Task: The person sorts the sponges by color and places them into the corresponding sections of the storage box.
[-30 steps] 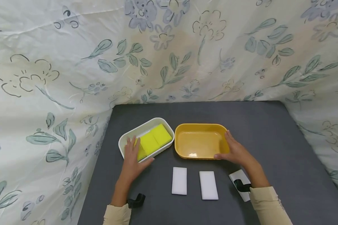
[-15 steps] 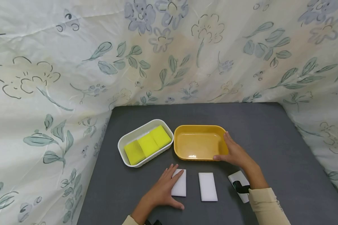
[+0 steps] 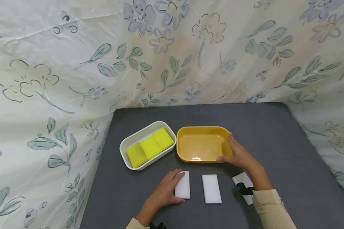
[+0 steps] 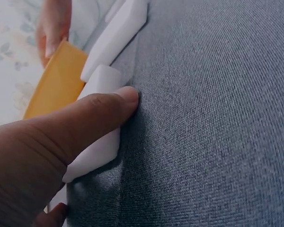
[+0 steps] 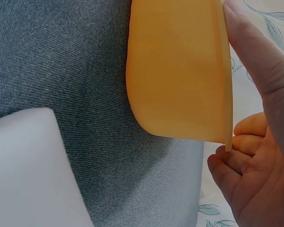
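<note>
In the head view my left hand [image 3: 164,190] spans a white sponge [image 3: 184,186], fingers at its far end and thumb at its near end. The left wrist view shows the thumb [image 4: 97,111] against this white sponge [image 4: 97,153]. My right hand [image 3: 240,154] holds the right end of the orange-yellow tray [image 3: 203,160], its thumb at the near rim and its fingers along the right side. The right wrist view shows the thumb and fingertips at the tray's rim [image 5: 227,94]. Two more white sponges lie to the right, one upright-set [image 3: 211,189] and one slanted [image 3: 243,179] partly under my right wrist.
A white tray [image 3: 132,136] with several yellow sponges [image 3: 151,147] in a row stands at an angle, close to the orange-yellow tray's left end. The dark grey tabletop [image 3: 149,114] meets a flowered cloth [image 3: 172,63] at the back and sides.
My left hand has moved from the white tray, rightward and nearer, to the left white sponge, and its thumb has closed in to the sponge's near end. My right hand stays at the orange-yellow tray.
</note>
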The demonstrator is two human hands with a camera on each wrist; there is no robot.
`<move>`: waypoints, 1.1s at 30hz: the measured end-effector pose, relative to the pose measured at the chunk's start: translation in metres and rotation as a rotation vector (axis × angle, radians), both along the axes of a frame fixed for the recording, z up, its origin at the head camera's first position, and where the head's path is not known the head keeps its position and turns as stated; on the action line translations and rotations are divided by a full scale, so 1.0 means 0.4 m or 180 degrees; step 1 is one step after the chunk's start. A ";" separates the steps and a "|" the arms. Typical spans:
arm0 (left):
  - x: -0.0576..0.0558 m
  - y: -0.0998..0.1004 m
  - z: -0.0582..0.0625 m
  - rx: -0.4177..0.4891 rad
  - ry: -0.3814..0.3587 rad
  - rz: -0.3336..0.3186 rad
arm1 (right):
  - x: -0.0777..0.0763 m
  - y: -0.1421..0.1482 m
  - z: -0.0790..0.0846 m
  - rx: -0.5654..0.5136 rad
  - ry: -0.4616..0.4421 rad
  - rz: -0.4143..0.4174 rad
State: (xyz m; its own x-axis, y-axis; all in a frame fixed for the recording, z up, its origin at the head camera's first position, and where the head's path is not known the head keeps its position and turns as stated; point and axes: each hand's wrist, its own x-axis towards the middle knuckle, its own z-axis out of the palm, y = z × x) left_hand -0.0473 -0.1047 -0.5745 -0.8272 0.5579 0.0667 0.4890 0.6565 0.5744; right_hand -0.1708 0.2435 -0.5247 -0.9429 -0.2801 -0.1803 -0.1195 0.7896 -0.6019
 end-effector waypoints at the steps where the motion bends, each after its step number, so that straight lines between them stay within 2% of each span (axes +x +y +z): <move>1: -0.002 0.000 -0.002 -0.0005 -0.0002 -0.0003 | 0.000 0.001 -0.001 0.0000 0.0001 -0.0001; 6: -0.005 0.002 -0.005 -0.0019 -0.0093 0.0024 | 0.001 0.003 -0.001 -0.0011 0.0019 0.0008; 15: 0.003 0.009 -0.006 0.0020 -0.0095 0.0078 | 0.004 0.006 -0.006 -0.0024 0.0019 -0.0005; 20: 0.005 0.016 0.004 0.0082 -0.0097 0.0077 | 0.005 0.006 -0.009 -0.0034 0.0026 -0.0008; 27: -0.010 0.022 0.055 0.0251 -0.0061 0.0050 | 0.004 0.005 -0.007 -0.0079 0.0048 0.0025; 33: -0.034 0.023 0.103 0.0328 -0.0005 0.0048 | 0.004 0.003 -0.007 -0.0082 0.0012 0.0020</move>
State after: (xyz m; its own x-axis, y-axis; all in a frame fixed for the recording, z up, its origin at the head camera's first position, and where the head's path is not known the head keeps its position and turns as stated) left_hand -0.0608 -0.0955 -0.5331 -0.8357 0.5355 0.1219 0.4785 0.6011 0.6400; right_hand -0.1692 0.2449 -0.5273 -0.9417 -0.2907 -0.1693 -0.1269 0.7731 -0.6215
